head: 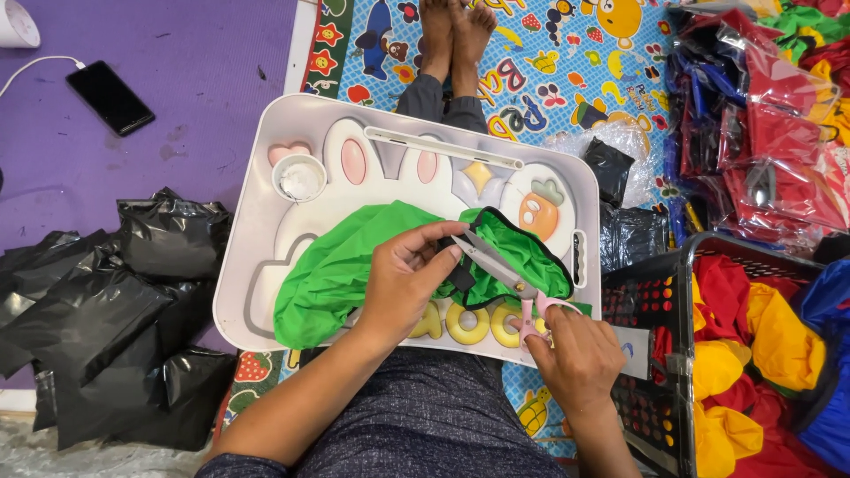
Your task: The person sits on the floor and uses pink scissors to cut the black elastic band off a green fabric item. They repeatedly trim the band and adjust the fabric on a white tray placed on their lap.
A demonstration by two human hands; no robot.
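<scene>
Lap tray: green fabric under left hand

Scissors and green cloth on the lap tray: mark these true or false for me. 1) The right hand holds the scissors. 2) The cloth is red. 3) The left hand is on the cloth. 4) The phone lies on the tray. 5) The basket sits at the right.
1) True: the right hand holds the pink-handled scissors.
2) False: the cloth on the tray is green with a black edge.
3) True: the left hand pinches the cloth by the scissor blades.
4) False: the phone lies on the purple mat, off to the left.
5) True: the basket at the right holds red and yellow cloths.
</scene>
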